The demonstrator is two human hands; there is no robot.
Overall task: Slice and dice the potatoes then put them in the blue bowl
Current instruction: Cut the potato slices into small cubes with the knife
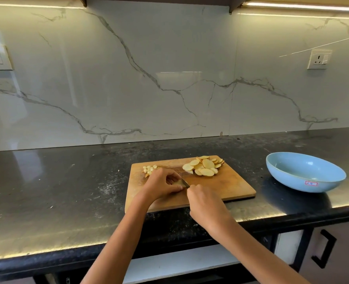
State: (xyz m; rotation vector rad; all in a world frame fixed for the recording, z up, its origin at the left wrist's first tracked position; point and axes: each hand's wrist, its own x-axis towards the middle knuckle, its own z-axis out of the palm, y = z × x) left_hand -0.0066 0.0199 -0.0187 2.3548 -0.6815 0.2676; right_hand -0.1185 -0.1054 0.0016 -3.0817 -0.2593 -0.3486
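Observation:
A wooden cutting board (226, 187) lies on the black counter. A pile of round potato slices (205, 166) sits at its back right, and a small heap of diced potato (150, 169) at its back left. My left hand (162, 184) curls over a potato piece near the board's middle, mostly hiding it. My right hand (205, 203) grips a knife (183, 183) whose blade points toward the left hand's fingers. The blue bowl (304, 171) stands to the right of the board with nothing in it.
The black counter (67, 191) runs left and right, with its front edge just below the board. A marble backsplash with a wall socket (319, 59) stands behind. A cabinet door handle (323, 251) shows at lower right.

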